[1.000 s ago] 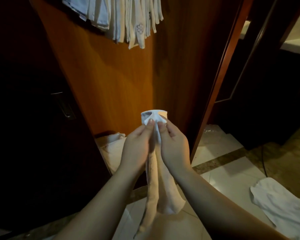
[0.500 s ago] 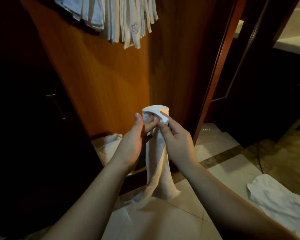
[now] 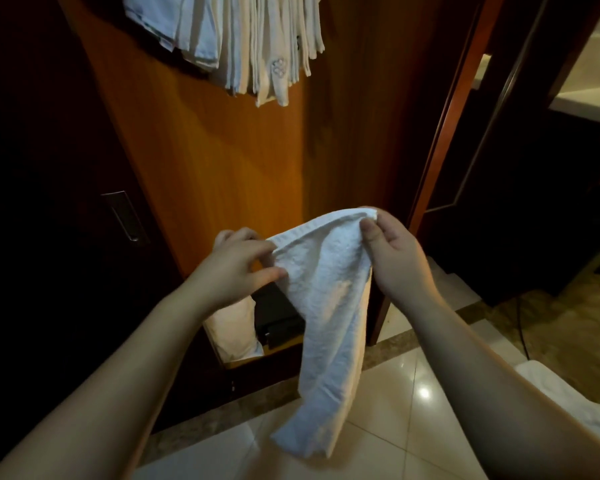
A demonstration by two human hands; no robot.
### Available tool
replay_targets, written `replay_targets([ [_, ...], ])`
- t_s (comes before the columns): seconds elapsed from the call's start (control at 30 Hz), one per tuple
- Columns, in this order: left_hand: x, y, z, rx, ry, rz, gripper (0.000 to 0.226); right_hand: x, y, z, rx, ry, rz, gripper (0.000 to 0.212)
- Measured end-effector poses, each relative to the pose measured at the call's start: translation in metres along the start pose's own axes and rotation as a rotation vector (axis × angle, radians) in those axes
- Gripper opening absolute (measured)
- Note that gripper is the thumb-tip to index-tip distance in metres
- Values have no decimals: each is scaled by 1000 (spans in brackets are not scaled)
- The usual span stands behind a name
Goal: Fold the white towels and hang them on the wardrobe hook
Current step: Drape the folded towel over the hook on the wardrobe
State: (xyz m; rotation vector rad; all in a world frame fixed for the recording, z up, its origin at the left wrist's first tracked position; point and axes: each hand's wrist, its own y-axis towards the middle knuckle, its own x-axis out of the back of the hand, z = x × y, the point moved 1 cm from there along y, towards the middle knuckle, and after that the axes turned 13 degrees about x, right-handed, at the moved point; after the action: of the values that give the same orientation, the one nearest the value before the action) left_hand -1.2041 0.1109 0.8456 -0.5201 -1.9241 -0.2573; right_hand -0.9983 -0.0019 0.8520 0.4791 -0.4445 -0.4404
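Observation:
A white towel hangs in front of me, its top edge stretched between both hands and its lower end drooping toward the floor. My left hand pinches the top left corner. My right hand pinches the top right corner, held a little higher. Several white towels hang folded against the orange wooden wardrobe panel at the top; the hook that bears them is hidden.
A dark wardrobe door with a metal recessed handle stands at the left. White bedding and a black box lie at the wardrobe's bottom. Another white towel lies at the right on the glossy tiled floor.
My hands have moved apart, spreading the towel's top edge from a narrow bunch into a wide span. The view has tilted slightly upward.

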Motion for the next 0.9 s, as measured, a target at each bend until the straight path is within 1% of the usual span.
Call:
replay_targets([
  [0.03, 4, 0, 3, -55, 49, -17, 10, 5, 1, -2, -8, -14, 0, 19],
  [0.07, 7, 0, 7, -131, 86, -68, 16, 10, 1, -5, -16, -36, 1, 19],
  [0.13, 16, 4, 14, -288, 156, -229, 19, 20, 0, -9, -26, -76, 5, 20],
  [0.2, 23, 5, 17, -358, 170, -326, 19, 28, 0, -10, -20, -117, 18, 21],
  [0.23, 25, 4, 15, -371, 134, -342, 20, 31, -1, -10, -15, -131, 15, 21],
  [0.3, 25, 0, 8, -363, -9, -364, 20, 36, -1, -10, -11, -123, -15, 20],
  [0.37, 24, -4, 0, -336, -150, -407, 15, 40, -2, -11, -12, -116, -40, 20],
  [0.4, 25, -5, -2, -300, -241, -402, 17, 41, -2, -11, -13, -109, -51, 20],
  [0.43, 28, -7, -5, -258, -348, -361, 20, 42, -2, -11, -12, -98, -57, 20],
  [0.5, 33, -9, -8, -177, -508, -211, 21, 43, -3, -10, -8, -86, -56, 20],
  [0.6, 37, -7, -7, -102, -561, -98, 20, 44, -3, -11, -6, -64, -48, 19],
  [0.67, 38, -5, -6, -117, -678, -62, 24, 43, -2, -11, -5, -48, -62, 20],
  [0.73, 37, -5, -8, -122, -762, 7, 30, 41, -2, -11, -14, -23, -84, 21],
  [0.77, 36, -4, -9, -113, -777, 35, 33, 40, -2, -11, -16, -16, -89, 21],
  [0.83, 34, -1, -10, -70, -705, 35, 38, 38, -1, -11, -13, -4, -89, 23],
  [0.9, 36, 0, -12, -30, -618, 18, 23, 38, 0, -10, -3, 5, -81, 29],
])
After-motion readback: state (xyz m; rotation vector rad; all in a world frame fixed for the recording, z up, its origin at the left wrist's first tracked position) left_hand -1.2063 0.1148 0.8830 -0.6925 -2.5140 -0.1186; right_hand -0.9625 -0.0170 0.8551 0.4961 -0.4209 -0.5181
